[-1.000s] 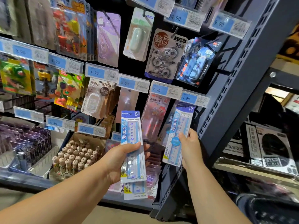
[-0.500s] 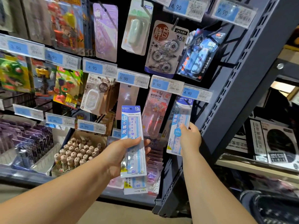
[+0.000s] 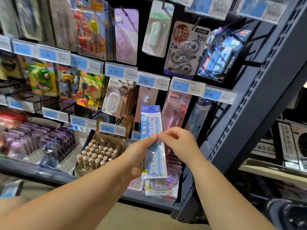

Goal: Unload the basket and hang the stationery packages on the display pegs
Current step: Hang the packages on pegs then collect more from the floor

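My left hand (image 3: pixel 135 157) grips a long blue and clear plastic ruler pack (image 3: pixel 152 123), standing up in front of the black peg wall (image 3: pixel 146 68). My right hand (image 3: pixel 180 144) pinches its edge. Maybe another pack hides behind it.

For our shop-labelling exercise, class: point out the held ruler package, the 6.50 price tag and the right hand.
ruler package (image 3: pixel 150 121), head view, its blue upper label.
6.50 price tag (image 3: pixel 146 81), head view, its blue price panel.
right hand (image 3: pixel 180 143), head view, back of hand.

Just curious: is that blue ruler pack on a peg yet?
No: the ruler pack stands upright in the left hand, right hand pinching its edge.
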The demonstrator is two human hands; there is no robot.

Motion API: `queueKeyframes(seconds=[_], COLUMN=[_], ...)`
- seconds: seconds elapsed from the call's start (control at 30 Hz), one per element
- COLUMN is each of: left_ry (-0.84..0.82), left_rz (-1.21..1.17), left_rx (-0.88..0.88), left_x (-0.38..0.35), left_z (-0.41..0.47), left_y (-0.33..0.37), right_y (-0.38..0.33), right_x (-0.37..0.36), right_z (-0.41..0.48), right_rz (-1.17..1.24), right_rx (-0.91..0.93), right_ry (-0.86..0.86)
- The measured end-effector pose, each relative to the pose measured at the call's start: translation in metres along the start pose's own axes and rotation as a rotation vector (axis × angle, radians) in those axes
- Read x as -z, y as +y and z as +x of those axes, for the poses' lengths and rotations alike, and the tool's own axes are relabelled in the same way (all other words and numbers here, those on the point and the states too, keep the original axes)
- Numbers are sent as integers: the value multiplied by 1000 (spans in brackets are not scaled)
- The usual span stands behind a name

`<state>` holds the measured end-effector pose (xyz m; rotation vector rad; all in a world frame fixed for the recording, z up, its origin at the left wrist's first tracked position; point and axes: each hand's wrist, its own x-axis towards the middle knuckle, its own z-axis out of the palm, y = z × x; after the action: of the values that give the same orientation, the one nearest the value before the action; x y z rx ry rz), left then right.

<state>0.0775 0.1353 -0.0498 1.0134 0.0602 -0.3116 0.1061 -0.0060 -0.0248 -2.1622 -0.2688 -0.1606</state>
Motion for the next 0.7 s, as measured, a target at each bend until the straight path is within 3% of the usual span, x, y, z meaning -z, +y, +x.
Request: queueKeyframes(seconds=[0.7], left_ry=[-55], left_rz=[-86], left_rx=[82], left_x=[1], left_z=[0], left_y=[7], right_y=[-12], right_x=[-16], right_z=[-6], right_rz=[499], right_rx=[-199], right_ry=[-167])
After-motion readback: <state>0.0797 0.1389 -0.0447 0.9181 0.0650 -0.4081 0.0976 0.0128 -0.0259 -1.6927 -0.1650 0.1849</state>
